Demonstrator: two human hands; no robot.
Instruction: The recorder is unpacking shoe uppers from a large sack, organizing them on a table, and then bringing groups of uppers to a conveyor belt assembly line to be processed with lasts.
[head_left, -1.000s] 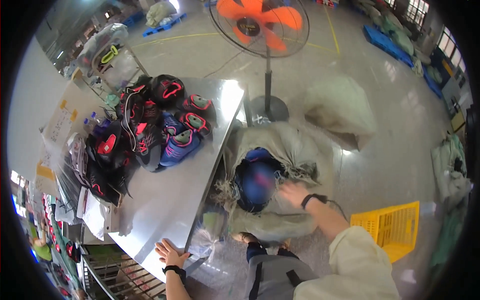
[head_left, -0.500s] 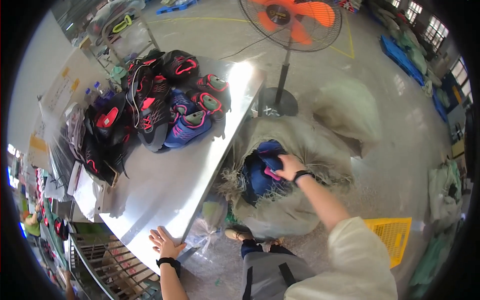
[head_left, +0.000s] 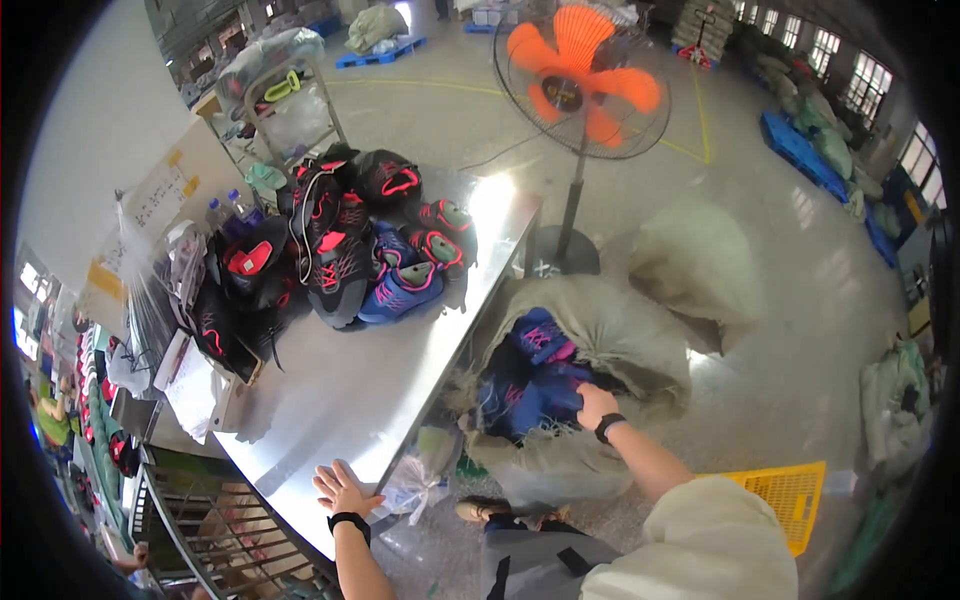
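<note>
My left hand [head_left: 343, 490] lies with spread fingers on the near edge of the pale metal table [head_left: 310, 420]. My right hand [head_left: 597, 405] reaches into a large woven sack [head_left: 630, 325] on the floor, its fingers closed on a dark blue shoe [head_left: 555, 393]. Beside that shoe, a blue shoe with pink laces [head_left: 540, 338] shows in the sack's frayed opening; more dark shoes around it are partly hidden. On the table sit blue shoes with pink trim [head_left: 403, 293] and a pile of black-and-red shoes [head_left: 338, 270].
A standing fan [head_left: 580, 90] with orange blades stands beyond the sack. A yellow plastic crate [head_left: 785, 500] lies to the right. Papers [head_left: 195, 385] and purple-capped bottles [head_left: 240, 208] are at the table's left side. Another pale sack [head_left: 700, 260] rests behind the first.
My right hand has shifted within the sack opening, and the opening looks wider, with more blue shoes showing. My left hand stays on the table. The head view has tilted upward.
</note>
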